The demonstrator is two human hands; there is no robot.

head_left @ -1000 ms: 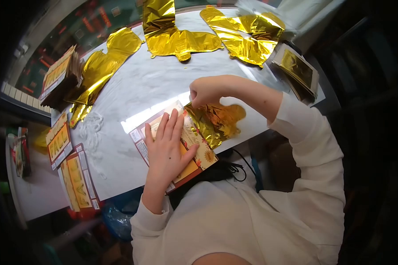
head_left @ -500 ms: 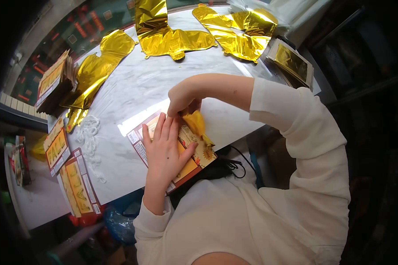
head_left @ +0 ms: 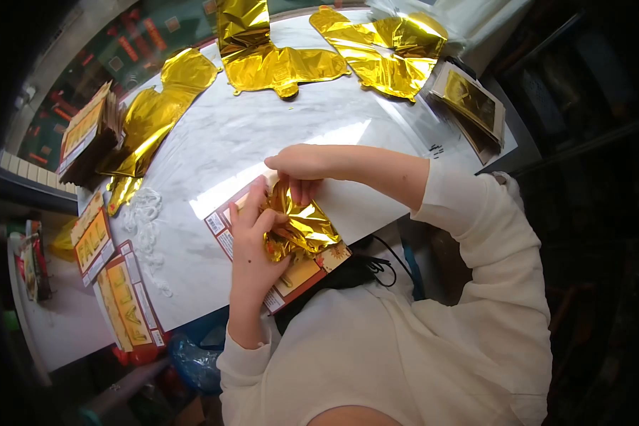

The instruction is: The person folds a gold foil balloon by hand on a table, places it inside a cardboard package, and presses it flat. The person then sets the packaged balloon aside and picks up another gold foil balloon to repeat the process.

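A crumpled, folded gold foil balloon [head_left: 309,228] lies on a printed card pack [head_left: 293,290] at the table's near edge. My left hand [head_left: 252,241] rests on the pack's left part, its fingers bent and closed on the foil's left side. From the far side my right hand [head_left: 298,169] reaches over, fingers bent down and gripping the foil's upper edge; its fingertips are partly hidden. The pack has an orange panel, a reddish-brown border and a white barcode label.
Flat gold foil balloons [head_left: 284,69] lie along the table's far side. Stacked card packs [head_left: 85,135] stand at left, with loose "FALL" packs [head_left: 128,298] nearer me. White string [head_left: 145,213] lies beside them. More cards [head_left: 468,103] stand at right.
The gold foil has come up into view and spread over the pack. My left hand went from flat on the pack to closed on the foil; my right forearm moved slightly nearer me.
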